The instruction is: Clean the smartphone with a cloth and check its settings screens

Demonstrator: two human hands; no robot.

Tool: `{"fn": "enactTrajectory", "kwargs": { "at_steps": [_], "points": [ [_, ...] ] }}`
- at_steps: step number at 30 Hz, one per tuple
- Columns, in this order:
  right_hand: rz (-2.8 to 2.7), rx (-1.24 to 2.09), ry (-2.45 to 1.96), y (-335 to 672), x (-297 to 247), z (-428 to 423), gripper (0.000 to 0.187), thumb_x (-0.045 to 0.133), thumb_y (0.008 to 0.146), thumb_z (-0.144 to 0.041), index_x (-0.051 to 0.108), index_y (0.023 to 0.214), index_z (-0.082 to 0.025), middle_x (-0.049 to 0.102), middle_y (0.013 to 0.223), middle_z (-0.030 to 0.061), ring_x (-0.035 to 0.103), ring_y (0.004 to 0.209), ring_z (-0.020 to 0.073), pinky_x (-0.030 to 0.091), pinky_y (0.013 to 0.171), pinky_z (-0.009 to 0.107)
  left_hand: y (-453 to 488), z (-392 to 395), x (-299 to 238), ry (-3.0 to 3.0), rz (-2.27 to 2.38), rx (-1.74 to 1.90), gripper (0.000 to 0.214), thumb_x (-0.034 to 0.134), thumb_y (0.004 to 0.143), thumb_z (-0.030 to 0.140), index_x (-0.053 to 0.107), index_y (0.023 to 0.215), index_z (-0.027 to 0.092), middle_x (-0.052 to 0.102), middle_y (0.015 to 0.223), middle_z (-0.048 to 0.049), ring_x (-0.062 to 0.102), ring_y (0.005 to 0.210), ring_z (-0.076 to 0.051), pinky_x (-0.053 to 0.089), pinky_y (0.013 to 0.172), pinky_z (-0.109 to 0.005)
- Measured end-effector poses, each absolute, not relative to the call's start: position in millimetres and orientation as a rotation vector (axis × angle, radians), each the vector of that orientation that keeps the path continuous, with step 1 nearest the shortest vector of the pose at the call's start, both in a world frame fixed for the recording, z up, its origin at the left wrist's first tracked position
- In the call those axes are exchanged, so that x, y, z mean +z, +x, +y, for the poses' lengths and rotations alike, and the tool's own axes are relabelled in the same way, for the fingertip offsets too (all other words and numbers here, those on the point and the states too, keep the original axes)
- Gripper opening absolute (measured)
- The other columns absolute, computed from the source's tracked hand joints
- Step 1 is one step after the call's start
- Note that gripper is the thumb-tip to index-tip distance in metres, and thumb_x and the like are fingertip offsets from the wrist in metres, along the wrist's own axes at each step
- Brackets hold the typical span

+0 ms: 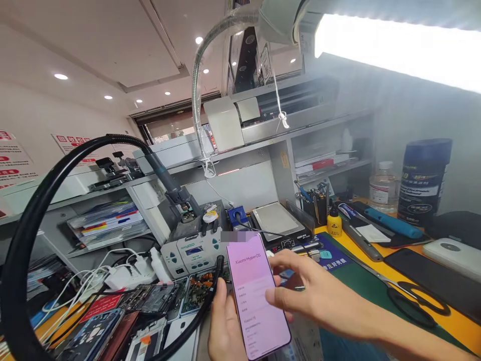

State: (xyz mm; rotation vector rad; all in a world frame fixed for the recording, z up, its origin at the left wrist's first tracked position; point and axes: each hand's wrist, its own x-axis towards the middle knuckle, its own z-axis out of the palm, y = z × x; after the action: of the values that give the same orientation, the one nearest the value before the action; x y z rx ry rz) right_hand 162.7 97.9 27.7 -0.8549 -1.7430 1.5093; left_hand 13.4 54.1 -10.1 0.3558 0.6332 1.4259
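A smartphone (259, 306) with a lit pink screen reading "Xiaomi HyperOS" stands tilted upright at the bottom centre. My left hand (223, 323) is closed around it from the left and behind, with fingertips showing along its right edge. From the right comes my right hand (311, 286), its fingers apart. The thumb tip lies over the right part of the screen; whether it touches the glass I cannot tell. The other fingers curve beside the phone's right edge.
Behind the phone stand a soldering station (195, 250) and a flat heating plate (280, 223). A black hose (22, 200) loops across the left. Phone parts (150, 301) lie at the lower left. Scissors (406, 296), a yellow bottle (334, 221) and a dark canister (421, 185) are at the right.
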Motion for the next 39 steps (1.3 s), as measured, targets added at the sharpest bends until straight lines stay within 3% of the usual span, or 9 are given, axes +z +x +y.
{"fn": "enactTrajectory", "kwargs": {
  "at_steps": [3, 8, 13, 21, 28, 35, 39],
  "points": [
    [-1.881, 1.351, -0.851, 166.9, 17.3, 88.6, 0.022, 0.067, 0.078, -0.017, 0.056, 0.096, -0.022, 0.055, 0.1, 0.0001, 0.053, 0.09, 0.0175, 0.048, 0.082, 0.03, 15.8, 54.6, -10.2, 0.388, 0.629, 1.472, 0.064, 0.041, 0.087, 0.06, 0.076, 0.091, 0.006, 0.075, 0.086, -0.0179, 0.07, 0.083, -0.032, 0.05, 0.092, -0.048],
    [-1.864, 1.361, -0.79, 162.7, 5.1, 85.0, 0.027, 0.061, 0.076, -0.008, 0.054, 0.097, -0.024, 0.054, 0.106, 0.0005, 0.055, 0.092, 0.0169, 0.05, 0.081, 0.029, 18.5, 55.2, -12.8, 0.396, 0.583, 1.463, 0.065, 0.04, 0.088, 0.061, 0.075, 0.093, 0.007, 0.074, 0.095, -0.0199, 0.069, 0.092, -0.033, 0.05, 0.092, -0.05],
    [-1.918, 1.257, -0.834, 163.2, -1.2, 86.8, 0.02, 0.06, 0.081, -0.012, 0.052, 0.094, -0.025, 0.054, 0.103, -0.0002, 0.054, 0.09, 0.0166, 0.049, 0.082, 0.03, 18.3, 54.7, -12.0, 0.358, 0.615, 1.422, 0.063, 0.04, 0.087, 0.062, 0.077, 0.086, 0.011, 0.074, 0.08, -0.0166, 0.068, 0.094, -0.034, 0.049, 0.093, -0.05],
    [-1.891, 1.26, -0.838, 163.5, -3.2, 86.9, 0.012, 0.057, 0.087, -0.015, 0.051, 0.091, -0.026, 0.05, 0.099, -0.001, 0.053, 0.098, 0.0176, 0.049, 0.083, 0.029, 22.4, 53.5, -9.9, 0.343, 0.615, 1.447, 0.063, 0.042, 0.086, 0.063, 0.077, 0.087, 0.01, 0.074, 0.08, -0.0169, 0.066, 0.099, -0.036, 0.047, 0.094, -0.052],
    [-1.911, 1.209, -0.849, 163.7, -1.2, 86.2, 0.005, 0.055, 0.091, -0.022, 0.054, 0.092, -0.026, 0.052, 0.098, -0.0003, 0.054, 0.099, 0.0187, 0.048, 0.085, 0.029, 22.6, 52.8, -7.9, 0.317, 0.662, 1.461, 0.065, 0.041, 0.087, 0.062, 0.075, 0.097, 0.007, 0.074, 0.094, -0.0183, 0.065, 0.102, -0.036, 0.046, 0.097, -0.051],
    [-1.859, 1.166, -0.859, 163.5, -2.9, 91.0, 0.004, 0.054, 0.094, -0.027, 0.058, 0.094, -0.025, 0.055, 0.101, 0.0003, 0.053, 0.099, 0.0187, 0.046, 0.087, 0.03, 20.3, 58.1, -8.4, 0.323, 0.62, 1.451, 0.043, 0.043, 0.093, 0.044, 0.076, 0.098, 0.017, 0.076, 0.086, -0.0089, 0.07, 0.092, -0.025, 0.043, 0.103, -0.043],
    [-1.818, 1.167, -0.873, 162.7, -1.1, 94.3, 0.015, 0.052, 0.096, -0.029, 0.063, 0.106, -0.026, 0.058, 0.106, 0.0012, 0.056, 0.098, 0.0189, 0.047, 0.082, 0.03, 14.5, 60.6, -8.7, 0.394, 0.547, 1.308, 0.043, 0.039, 0.094, 0.041, 0.069, 0.115, 0.018, 0.074, 0.105, -0.0113, 0.064, 0.11, -0.027, 0.039, 0.107, -0.044]
  ]
}}
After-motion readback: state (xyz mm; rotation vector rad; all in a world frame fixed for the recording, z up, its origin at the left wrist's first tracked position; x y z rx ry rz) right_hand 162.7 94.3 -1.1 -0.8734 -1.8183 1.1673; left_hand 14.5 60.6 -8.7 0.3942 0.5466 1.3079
